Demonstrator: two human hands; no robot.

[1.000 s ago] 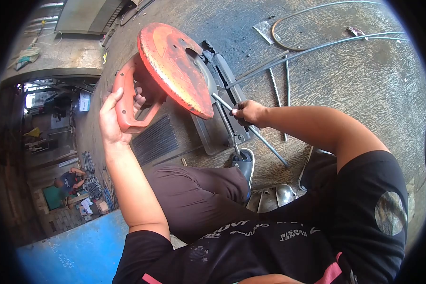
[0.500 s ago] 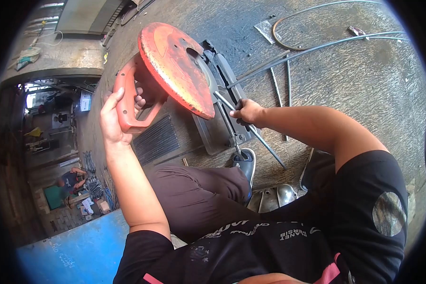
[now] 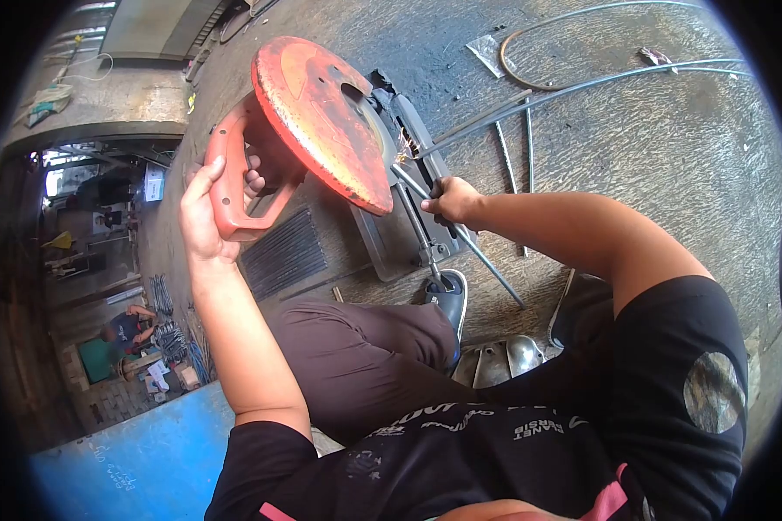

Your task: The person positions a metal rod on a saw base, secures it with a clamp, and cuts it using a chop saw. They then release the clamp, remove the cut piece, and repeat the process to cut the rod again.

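Head view looks down on a person seated low on a concrete floor [image 3: 669, 156] with a chop saw [image 3: 321, 122] in front of them. One hand, at the left of the scene, [image 3: 207, 213] is wrapped around the saw's orange handle [image 3: 230, 187], fingers curled through the loop and clenched on it. The red blade guard [image 3: 308, 108] stands tilted above the grey saw base [image 3: 408, 226], and a few sparks [image 3: 404, 152] show where the cutting disc meets a steel rod [image 3: 460, 239]. The other hand, at the right of the scene, [image 3: 453, 204] grips that rod just near the disc, fingers closed around it, holding it across the base; the rod's near end sticks out toward the person's knee. A black shoe [image 3: 447, 300] is planted against the near edge of the base, touching it.

Farther off on the floor lie long thin bars [image 3: 599, 82] running to the right, a curved loop of wire [image 3: 530, 78], and a few short rod offcuts [image 3: 508, 161]. A blue panel [image 3: 139, 460] sits at the near left. Well away at the left, another person [image 3: 130, 330] crouches beside bundles of bent wire pieces [image 3: 174, 343].
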